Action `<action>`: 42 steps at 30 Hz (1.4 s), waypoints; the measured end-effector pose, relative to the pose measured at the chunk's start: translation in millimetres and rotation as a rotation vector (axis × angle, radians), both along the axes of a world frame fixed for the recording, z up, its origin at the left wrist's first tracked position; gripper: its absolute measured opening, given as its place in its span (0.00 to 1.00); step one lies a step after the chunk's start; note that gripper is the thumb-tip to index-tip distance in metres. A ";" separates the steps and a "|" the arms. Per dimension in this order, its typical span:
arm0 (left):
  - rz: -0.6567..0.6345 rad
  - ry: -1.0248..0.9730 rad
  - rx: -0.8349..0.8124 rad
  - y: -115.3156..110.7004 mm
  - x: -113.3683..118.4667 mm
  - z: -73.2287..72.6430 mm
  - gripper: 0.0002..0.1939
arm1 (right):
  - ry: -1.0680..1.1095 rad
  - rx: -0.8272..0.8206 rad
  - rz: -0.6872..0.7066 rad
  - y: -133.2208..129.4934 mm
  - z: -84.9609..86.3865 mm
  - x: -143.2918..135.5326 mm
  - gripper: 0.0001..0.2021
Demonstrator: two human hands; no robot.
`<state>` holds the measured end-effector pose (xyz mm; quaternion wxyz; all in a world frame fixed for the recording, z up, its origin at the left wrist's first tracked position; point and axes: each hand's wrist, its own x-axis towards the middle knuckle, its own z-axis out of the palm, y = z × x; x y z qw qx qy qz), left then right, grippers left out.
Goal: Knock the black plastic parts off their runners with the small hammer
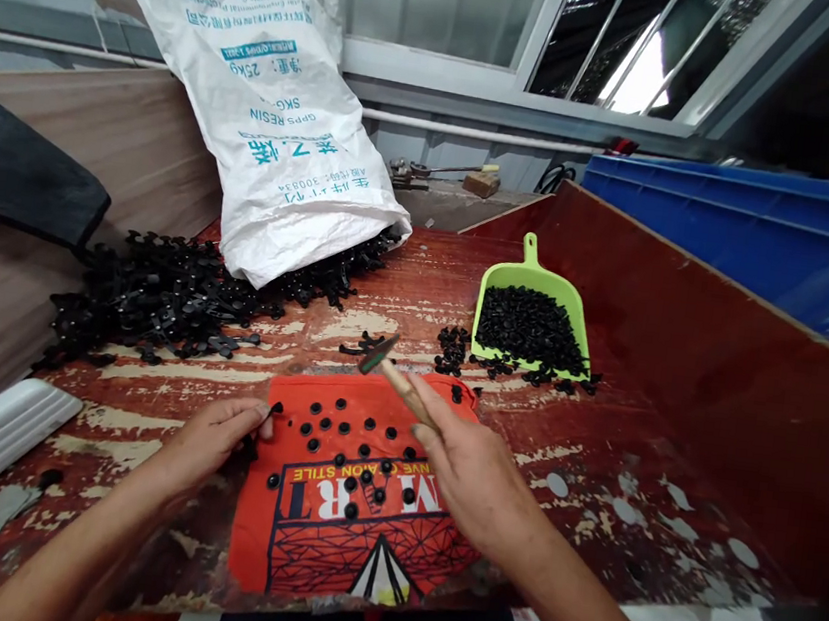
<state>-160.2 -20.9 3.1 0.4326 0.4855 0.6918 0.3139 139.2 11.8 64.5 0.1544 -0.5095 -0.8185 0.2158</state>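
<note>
My right hand [475,464] is wrapped round the wooden handle of a small hammer [405,388], its dark metal head tilted up to the left over the red printed cloth [253,553]. Several round black plastic pieces [350,511] lie scattered on the cloth. At the cloth's left edge, my left hand [230,429] is closed, thumb and finger pinching a small black plastic part [276,408]. More black shows under that hand's fingers, too hidden to make out. A few black parts [365,343] lie on the table just beyond the hammer head.
A white woven sack [292,134] leans at the back left, with a heap of black plastic parts [160,289] at its mouth. A green dustpan [531,254] holds small black pieces. Wooden boards [684,334] flank the worn red table [578,452]; a blue crate [757,232] stands right.
</note>
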 end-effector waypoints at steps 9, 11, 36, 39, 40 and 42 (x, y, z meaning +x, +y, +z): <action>0.178 -0.275 0.027 -35.9 -2.4 16.0 0.20 | -0.315 0.020 -0.236 36.5 -42.7 76.7 0.21; 0.262 -0.435 0.029 -48.4 1.7 20.0 0.18 | -0.390 0.068 -0.249 42.7 -53.5 90.5 0.19; 0.488 -1.293 -0.010 -115.6 23.7 0.2 0.11 | -0.243 0.334 0.570 22.0 -40.6 -143.7 0.07; 0.464 -1.355 0.020 -115.4 25.0 -2.0 0.10 | -0.192 0.339 0.551 4.7 -20.5 -125.7 0.08; 0.458 -1.358 0.027 -115.5 25.3 -1.9 0.10 | -0.169 0.326 0.556 -4.6 -13.0 -115.1 0.08; 0.444 -1.342 0.035 -116.4 25.3 -1.3 0.11 | -0.102 0.229 0.605 -25.8 0.2 -89.2 0.07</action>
